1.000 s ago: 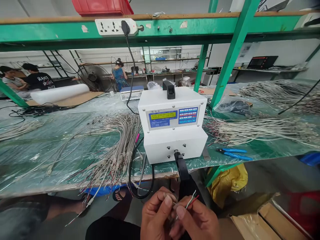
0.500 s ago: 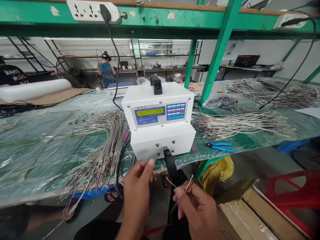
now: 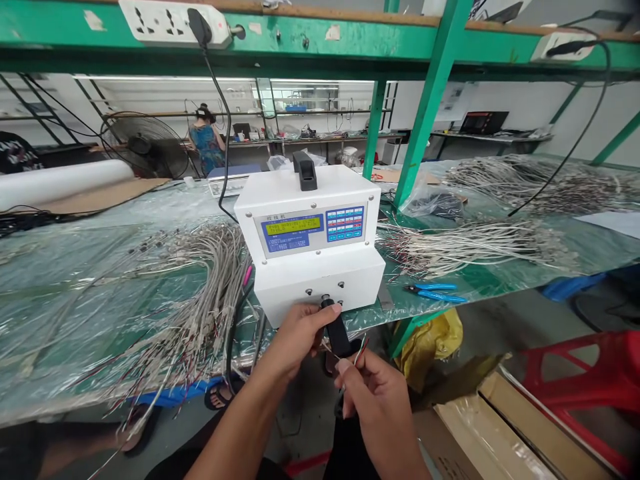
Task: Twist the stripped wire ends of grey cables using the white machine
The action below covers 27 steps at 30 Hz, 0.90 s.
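Note:
A white machine (image 3: pixel 310 233) with a blue and yellow display stands at the front edge of the bench. A black clamp arm (image 3: pixel 336 328) sticks out from its lower front. My left hand (image 3: pixel 300 333) is closed around the top of that black arm, thumb near its pivot. My right hand (image 3: pixel 375 393) is just below and to the right, pinching a thin cable whose red, green and white wire ends (image 3: pixel 361 348) poke up beside the arm.
A large bundle of grey cables (image 3: pixel 210 293) lies left of the machine, another (image 3: pixel 475 243) to its right. Blue pliers (image 3: pixel 435 292) rest on the bench edge. A red stool (image 3: pixel 590 387) and cardboard box (image 3: pixel 505 433) sit at lower right. Other people work at benches behind.
My left hand let go of the cable, rose and closed on the black clamp arm. My right hand lifted the cable ends up beside it. The view shifted right and down.

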Each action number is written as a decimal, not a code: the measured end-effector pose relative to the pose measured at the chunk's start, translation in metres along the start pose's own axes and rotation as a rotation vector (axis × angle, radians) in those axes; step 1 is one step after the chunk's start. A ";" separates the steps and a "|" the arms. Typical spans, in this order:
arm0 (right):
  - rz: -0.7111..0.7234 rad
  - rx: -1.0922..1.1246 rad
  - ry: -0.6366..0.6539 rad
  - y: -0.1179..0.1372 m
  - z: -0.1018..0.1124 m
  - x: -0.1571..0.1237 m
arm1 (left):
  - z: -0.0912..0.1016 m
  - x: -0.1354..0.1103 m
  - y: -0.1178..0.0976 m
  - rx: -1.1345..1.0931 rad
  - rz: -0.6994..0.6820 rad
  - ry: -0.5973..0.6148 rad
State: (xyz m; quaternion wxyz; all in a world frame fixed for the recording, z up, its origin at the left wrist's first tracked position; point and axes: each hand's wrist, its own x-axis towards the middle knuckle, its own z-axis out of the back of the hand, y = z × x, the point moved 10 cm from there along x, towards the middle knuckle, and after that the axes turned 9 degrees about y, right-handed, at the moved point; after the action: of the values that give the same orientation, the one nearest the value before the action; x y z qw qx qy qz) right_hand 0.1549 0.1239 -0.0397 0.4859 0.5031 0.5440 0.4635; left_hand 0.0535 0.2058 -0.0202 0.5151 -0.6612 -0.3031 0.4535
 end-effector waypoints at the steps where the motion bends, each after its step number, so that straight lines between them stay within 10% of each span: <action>1: 0.001 -0.003 -0.003 0.000 0.000 0.000 | 0.000 0.000 0.000 -0.002 0.002 -0.004; 15: -0.059 -0.008 -0.058 -0.006 0.001 -0.004 | 0.003 0.000 -0.001 0.027 -0.032 -0.010; 19: -0.081 0.079 -0.011 -0.015 -0.001 -0.007 | 0.023 -0.021 0.005 0.025 -0.107 -0.183; 27: -0.100 0.077 -0.080 -0.023 0.009 -0.011 | 0.026 -0.090 0.092 -0.239 -0.024 -0.461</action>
State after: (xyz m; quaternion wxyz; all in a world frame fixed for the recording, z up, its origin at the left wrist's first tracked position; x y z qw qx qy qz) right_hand 0.1617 0.1117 -0.0629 0.5101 0.5118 0.5662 0.3966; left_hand -0.0126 0.1119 -0.0837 0.3559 -0.5928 -0.4717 0.5472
